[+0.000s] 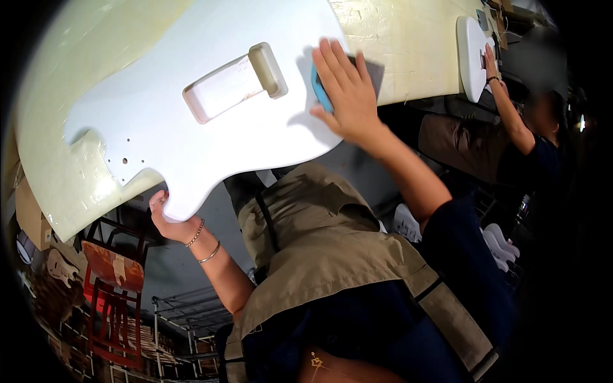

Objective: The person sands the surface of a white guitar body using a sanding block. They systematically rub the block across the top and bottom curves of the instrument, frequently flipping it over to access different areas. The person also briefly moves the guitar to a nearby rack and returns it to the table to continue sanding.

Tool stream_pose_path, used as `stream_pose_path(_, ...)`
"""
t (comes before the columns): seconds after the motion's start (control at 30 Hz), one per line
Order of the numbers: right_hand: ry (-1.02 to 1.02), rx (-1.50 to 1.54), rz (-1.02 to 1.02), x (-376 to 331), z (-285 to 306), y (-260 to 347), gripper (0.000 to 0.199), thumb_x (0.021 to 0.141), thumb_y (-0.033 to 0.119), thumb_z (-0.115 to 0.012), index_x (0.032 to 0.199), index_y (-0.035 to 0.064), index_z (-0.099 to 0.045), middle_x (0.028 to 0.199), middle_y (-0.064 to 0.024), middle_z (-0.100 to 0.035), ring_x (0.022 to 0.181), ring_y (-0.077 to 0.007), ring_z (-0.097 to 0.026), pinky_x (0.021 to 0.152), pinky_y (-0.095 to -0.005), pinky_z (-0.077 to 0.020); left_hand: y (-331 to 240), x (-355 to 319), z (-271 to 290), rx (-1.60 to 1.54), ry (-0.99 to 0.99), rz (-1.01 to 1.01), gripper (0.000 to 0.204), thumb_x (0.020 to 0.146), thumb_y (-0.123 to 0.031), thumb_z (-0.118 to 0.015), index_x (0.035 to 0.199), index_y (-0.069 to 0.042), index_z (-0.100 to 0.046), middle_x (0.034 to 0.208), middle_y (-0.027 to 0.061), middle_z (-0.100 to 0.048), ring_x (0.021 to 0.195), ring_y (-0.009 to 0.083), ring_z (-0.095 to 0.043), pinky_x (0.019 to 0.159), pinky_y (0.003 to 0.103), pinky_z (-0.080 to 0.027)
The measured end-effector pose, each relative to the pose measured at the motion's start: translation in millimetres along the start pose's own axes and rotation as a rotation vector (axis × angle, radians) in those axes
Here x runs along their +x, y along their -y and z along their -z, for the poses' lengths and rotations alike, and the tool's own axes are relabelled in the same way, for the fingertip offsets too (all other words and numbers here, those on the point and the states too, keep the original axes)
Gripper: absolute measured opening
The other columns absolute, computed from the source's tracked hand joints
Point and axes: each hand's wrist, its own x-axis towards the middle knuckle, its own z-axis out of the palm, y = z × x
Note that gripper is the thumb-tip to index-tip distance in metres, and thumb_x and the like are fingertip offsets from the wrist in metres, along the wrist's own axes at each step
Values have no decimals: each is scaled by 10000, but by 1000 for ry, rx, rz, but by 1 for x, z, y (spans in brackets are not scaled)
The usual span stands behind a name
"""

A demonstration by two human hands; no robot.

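Observation:
A white electric guitar body lies flat on a pale yellow work table, its lower edge overhanging toward me. It has a rectangular cavity with a deeper slot at one end, plus several small drilled holes near the left end. My right hand presses down over a blue sanding block on the body's right end. Dark sheet, probably sandpaper, shows past the fingers. My left hand wraps round the horn at the lower left, fingers behind the edge and partly hidden.
The pale yellow table curves across the top. At right, another person's hand rests against a second white guitar body. Lower left stand a reddish-brown chair, metal racks, a cardboard box and an unpainted guitar body.

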Motion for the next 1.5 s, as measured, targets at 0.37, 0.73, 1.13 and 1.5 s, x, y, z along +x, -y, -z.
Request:
stream_pose_path(0.37, 48, 549, 114, 36, -38, 213, 820, 696, 477, -703, 1354, 63, -440, 1443, -107, -390, 1323, -256, -366, 1105, -430, -254, -3, 6, -2, 81, 186, 44, 248, 886, -230, -396, 876, -21, -529, 853, 89, -534, 852, 234, -554, 806, 346, -446)
stream_pose_path(0.73, -155, 271, -196, 26, -38, 216, 736, 763, 428, -645, 1345, 23, -443, 1417, -134, -427, 1336, -225, -369, 1097, -453, -260, -13, -4, -13, 68, 260, 105, 287, 918, -254, -378, 1020, -13, -496, 944, 104, -535, 875, 216, -550, 824, 338, -453)
stream_pose_path(1.13, -378, 78, -394, 34, -38, 176, 727, 675, 411, -736, 1253, 25, -522, 1311, -137, -517, 1111, -332, -521, 958, -426, -391, -6, 7, -9, 110, 277, 60, 300, 893, -251, -384, 1005, -1, -507, 902, 100, -540, 890, 215, -550, 834, 336, -453)
stream_pose_path(1.5, -244, -15, -609, -64, -25, 136, 753, 844, 472, -567, 1376, -26, -379, 1438, -193, -376, 1355, -320, -322, 1108, -519, -194, 0, 16, -6, 96, 348, 35, 337, 875, -243, -362, 1033, 6, -524, 986, 150, -585, 947, 252, -582, 859, 352, -471)
